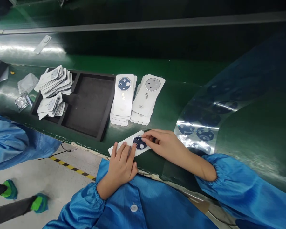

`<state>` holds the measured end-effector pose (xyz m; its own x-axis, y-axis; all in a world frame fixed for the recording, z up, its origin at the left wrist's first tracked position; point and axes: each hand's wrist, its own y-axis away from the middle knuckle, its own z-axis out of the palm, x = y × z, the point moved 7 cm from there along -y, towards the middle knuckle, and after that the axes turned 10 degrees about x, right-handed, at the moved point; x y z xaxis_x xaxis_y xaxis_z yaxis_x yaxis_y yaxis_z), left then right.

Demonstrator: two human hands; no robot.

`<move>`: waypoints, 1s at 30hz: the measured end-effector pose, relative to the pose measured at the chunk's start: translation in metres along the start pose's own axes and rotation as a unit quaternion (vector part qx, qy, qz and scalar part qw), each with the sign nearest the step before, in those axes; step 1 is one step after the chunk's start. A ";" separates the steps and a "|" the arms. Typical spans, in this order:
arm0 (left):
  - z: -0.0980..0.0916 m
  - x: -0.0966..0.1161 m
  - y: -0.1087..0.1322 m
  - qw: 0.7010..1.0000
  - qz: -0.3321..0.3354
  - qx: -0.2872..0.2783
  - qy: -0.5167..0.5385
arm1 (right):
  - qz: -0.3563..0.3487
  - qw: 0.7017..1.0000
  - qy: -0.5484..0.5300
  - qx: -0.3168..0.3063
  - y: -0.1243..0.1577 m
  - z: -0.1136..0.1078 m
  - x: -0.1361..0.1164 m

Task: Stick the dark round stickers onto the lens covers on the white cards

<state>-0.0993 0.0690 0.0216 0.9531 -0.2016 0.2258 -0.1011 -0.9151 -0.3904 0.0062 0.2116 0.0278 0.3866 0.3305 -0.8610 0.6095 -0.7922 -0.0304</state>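
A white phone-back panel (129, 140) lies at a slant near the bench's front edge. Over its camera area sits a dark blue octagonal sticker (138, 142) with round holes. My left hand (122, 163) rests on the panel with its fingers stretched out and spread. At the sticker's right edge, the thumb and forefinger of my right hand (163, 143) are pinched together. Behind them stand two stacks of panels: the left stack (123, 105) has a blue sticker on its top panel, while the right stack (145, 101) shows a grey camera area.
A clear sheet of blue stickers (205, 134) curves up at the right. On the left, a black divided tray (87, 101) holds piled panels (53, 84). Clear wrapping (28, 83) lies beside it. One panel (43, 44) lies farther back. A co-worker's blue sleeve (7, 140) is at far left.
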 end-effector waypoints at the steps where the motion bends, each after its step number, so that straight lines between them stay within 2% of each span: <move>1: 0.001 -0.001 0.001 1.000 -0.002 0.001 -0.003 | -0.013 1.000 0.010 -0.001 0.002 0.000 -0.002; 8: 0.001 0.001 0.002 1.000 -0.013 -0.001 -0.019 | -0.100 0.994 0.033 0.011 0.013 -0.004 -0.027; 11: -0.001 0.002 0.000 0.999 -0.021 0.003 -0.025 | -0.074 0.995 0.021 0.068 0.009 -0.022 -0.033; 13: -0.002 0.002 0.000 0.999 -0.021 0.009 -0.023 | -0.020 0.996 -0.006 0.092 0.004 -0.032 -0.026; 16: -0.004 0.002 0.001 1.000 -0.012 0.024 -0.010 | 0.091 0.990 -0.102 0.033 -0.002 -0.022 -0.003; 19: -0.004 0.002 0.002 0.999 -0.009 0.031 0.000 | 0.150 0.973 -0.171 -0.043 -0.003 -0.002 0.015; 22: -0.004 0.002 0.001 0.999 -0.009 0.032 0.006 | 0.148 0.974 -0.163 -0.049 -0.003 0.005 0.020; 26: -0.005 0.002 -0.001 0.999 -0.009 0.036 0.010 | 0.116 0.986 -0.115 -0.041 -0.005 0.004 0.016; 30: -0.005 0.002 0.000 0.999 -0.011 0.036 0.012 | 0.116 0.986 -0.114 -0.037 -0.006 0.004 0.017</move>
<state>-0.0988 0.0675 0.0263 0.9478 -0.1911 0.2551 -0.0590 -0.8917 -0.4488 0.0066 0.2197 0.0117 0.3606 0.0133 -0.9326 0.5751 -0.7903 0.2111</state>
